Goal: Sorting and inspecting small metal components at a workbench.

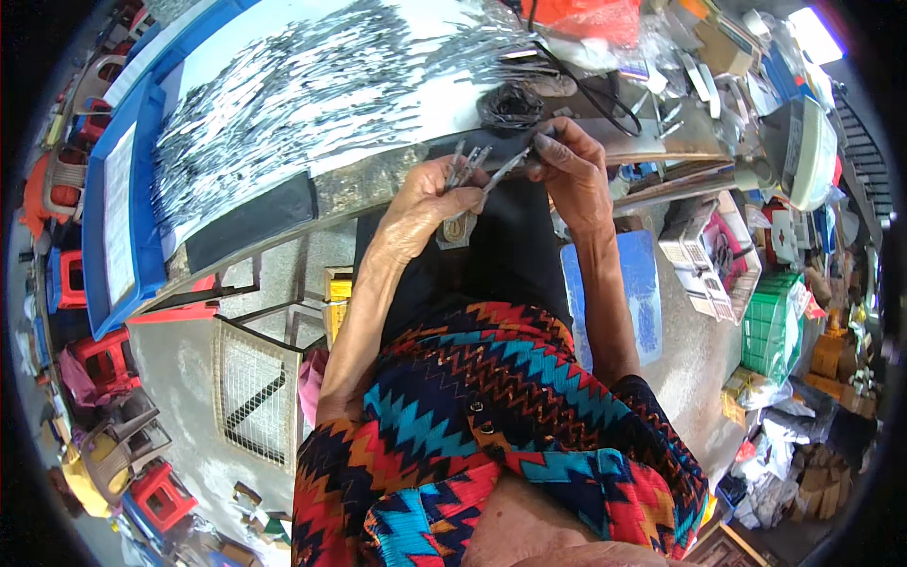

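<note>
Several thin, silvery-clear strips [460, 166] fan out from my left hand [427, 200], whose thumb and fingers are closed on them. One longer strip [504, 173] slants up from there toward my right hand [574, 172]. My right thumb and forefinger pinch its upper end, and their tips look darkened. Both hands are above my lap at the table's near edge. Just beyond them lies a small, tangled black bundle [510, 108]. A wide spread of dark and clear thin strips [312, 99] covers the white surface to the left. What exactly the strips are is too small to tell.
A blue tray wall [121, 194] borders the strips at left, with a black flat sheet [253, 223] near the table edge. Plastic bags [590, 21], a black cord [605, 102] and a white-grey device [811, 154] are at right. A white basket [710, 253] stands below.
</note>
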The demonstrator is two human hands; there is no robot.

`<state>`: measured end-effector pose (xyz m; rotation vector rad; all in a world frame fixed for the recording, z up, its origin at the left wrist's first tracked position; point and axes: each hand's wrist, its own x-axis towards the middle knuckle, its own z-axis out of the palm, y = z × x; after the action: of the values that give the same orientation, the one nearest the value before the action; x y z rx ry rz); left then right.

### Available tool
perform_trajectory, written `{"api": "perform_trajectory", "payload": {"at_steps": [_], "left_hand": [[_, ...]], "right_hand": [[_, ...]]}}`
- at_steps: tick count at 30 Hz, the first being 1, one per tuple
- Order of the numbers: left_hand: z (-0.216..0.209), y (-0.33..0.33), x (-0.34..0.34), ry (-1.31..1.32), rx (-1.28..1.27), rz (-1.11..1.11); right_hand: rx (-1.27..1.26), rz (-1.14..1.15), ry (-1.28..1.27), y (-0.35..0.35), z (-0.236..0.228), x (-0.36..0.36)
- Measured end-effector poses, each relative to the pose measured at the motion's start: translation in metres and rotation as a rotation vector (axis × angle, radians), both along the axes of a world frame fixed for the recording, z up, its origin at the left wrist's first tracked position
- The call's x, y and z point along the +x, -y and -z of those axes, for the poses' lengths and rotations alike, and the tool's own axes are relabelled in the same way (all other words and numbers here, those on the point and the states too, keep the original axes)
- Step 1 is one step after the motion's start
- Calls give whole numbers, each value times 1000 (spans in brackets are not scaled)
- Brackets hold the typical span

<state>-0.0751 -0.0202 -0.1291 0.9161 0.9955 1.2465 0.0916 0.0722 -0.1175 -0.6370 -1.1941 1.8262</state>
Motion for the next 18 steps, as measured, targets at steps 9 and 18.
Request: {"api": "perform_trajectory", "payload": {"at_steps": [9, 18], "left_hand": [[2, 1, -1, -29, 32, -39], [8, 4, -5, 48, 61, -2]], "right_hand": [[64, -56, 71, -2, -15, -4], [163, -95, 122, -8, -13, -7]]}}
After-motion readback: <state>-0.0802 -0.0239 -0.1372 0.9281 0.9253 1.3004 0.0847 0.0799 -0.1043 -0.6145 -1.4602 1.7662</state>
